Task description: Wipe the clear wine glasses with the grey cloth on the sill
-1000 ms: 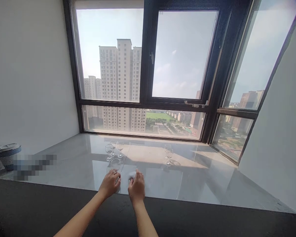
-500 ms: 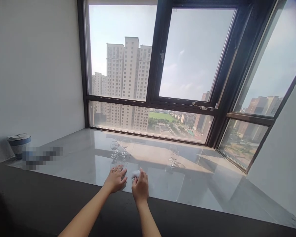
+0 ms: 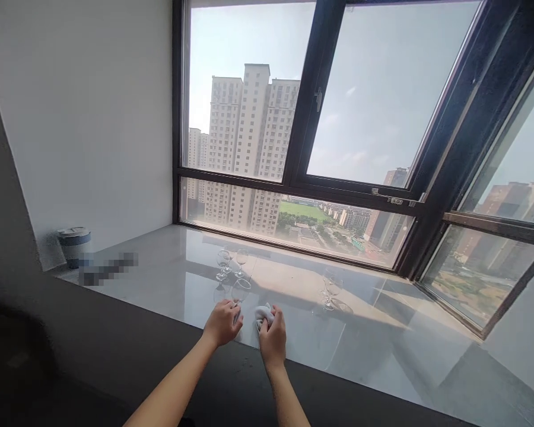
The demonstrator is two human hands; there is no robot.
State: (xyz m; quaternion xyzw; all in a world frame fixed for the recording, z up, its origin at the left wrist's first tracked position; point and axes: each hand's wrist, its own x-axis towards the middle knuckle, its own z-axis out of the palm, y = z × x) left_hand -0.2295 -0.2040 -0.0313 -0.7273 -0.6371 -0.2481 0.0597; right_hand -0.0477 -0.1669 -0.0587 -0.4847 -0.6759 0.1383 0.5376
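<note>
My left hand (image 3: 222, 323) is closed around the lower part of a clear stemmed glass (image 3: 241, 289). Its bowl shows above my fingers, tilted a little to the right, while the stem and foot are hidden. To the right, my right hand (image 3: 273, 339) grips a crumpled white cloth (image 3: 263, 314) between thumb and fingers. A small gap separates the cloth from the glass. Behind the held glass, a group of clear stemmed glasses (image 3: 242, 261) stands upright on the glossy grey windowsill (image 3: 160, 299). Farther right, more stemmed glasses (image 3: 333, 286) stand in the sunlight, partly overlapping.
A bucket-like container (image 3: 74, 246) with a blue band stands at the sill's left end, beside a blurred-out patch. The sill's front edge runs just under my hands. A dark-framed window (image 3: 293, 190) rises behind the glasses, with a white wall (image 3: 102, 118) on the left.
My left hand has gone from spread fingers at the glass to a closed grip, and the glass now leans. My right hand still holds the cloth. The whole view has shifted and tilted.
</note>
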